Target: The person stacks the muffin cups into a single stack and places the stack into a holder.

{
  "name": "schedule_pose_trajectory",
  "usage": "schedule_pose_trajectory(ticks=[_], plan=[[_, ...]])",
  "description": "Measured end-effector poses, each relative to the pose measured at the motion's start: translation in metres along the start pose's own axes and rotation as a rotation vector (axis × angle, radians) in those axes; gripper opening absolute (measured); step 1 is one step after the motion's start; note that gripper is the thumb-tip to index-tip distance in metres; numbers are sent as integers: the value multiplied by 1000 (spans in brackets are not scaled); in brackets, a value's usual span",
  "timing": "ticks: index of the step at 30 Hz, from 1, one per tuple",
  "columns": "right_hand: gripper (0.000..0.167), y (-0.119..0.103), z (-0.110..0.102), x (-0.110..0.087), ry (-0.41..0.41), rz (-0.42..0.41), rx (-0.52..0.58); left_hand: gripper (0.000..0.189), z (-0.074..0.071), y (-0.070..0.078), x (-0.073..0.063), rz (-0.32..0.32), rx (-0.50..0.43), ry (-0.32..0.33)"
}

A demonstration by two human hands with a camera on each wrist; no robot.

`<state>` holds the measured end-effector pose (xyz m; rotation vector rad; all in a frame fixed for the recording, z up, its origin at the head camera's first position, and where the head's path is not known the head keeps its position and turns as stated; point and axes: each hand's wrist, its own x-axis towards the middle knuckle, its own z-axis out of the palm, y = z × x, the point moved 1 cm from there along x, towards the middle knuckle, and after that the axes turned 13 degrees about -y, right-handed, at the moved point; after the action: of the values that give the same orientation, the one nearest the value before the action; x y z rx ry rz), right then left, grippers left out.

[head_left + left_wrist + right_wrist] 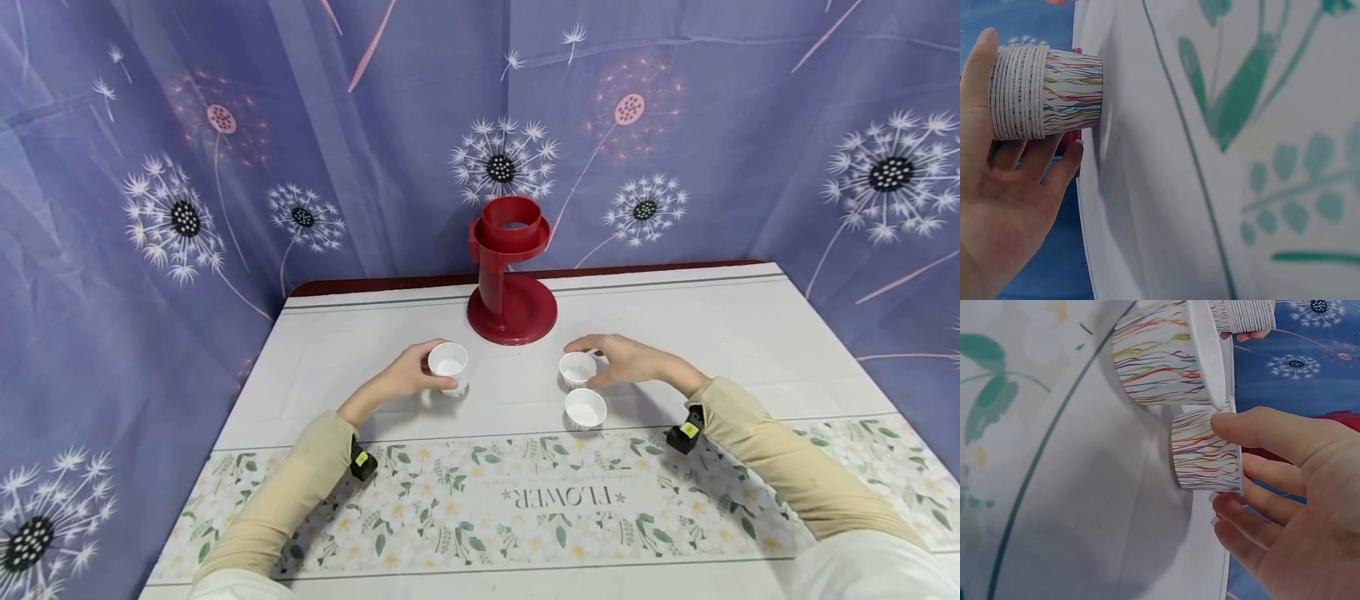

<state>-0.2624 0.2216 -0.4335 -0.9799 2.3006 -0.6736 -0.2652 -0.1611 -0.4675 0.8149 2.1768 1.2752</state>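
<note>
My left hand [405, 372] grips a stack of white paper cups [1047, 94], thumb on one side and fingers curled round the other. Many nested rims show in the left wrist view, and the outermost cup carries wavy coloured lines. On the right, my right hand [628, 360] pinches a single paper cup [1207, 450] near its rim, between thumb and fingers. That cup stands upright on the table. Just in front of it is a second paper cup [585, 409], also upright, with the same coloured lines and nobody's fingers on it.
Behind the cups, near the table's far edge, stands a red holder [512, 310] with a round base and a ring-shaped top. A white cloth with a flowered band [555, 525] covers the table. Blue dandelion-print curtains [405, 167] hang behind and at both sides.
</note>
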Motion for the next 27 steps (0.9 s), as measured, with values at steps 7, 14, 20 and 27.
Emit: schedule_pose_trajectory(ticks=[7,14,20,27], plan=[[61,-1,-2,5,48,-27,-27,59,0,-1,0,17,3,-2],[59,-9,-7,10,131,-82,-43,65,0,0,0,31,-10,-6],[56,-16,-8,18,164,-112,9,72,1,-1,0,85,-22,-27],[49,-25,-7,30,194,-149,22,65,1,1,-1,68,-17,-18]])
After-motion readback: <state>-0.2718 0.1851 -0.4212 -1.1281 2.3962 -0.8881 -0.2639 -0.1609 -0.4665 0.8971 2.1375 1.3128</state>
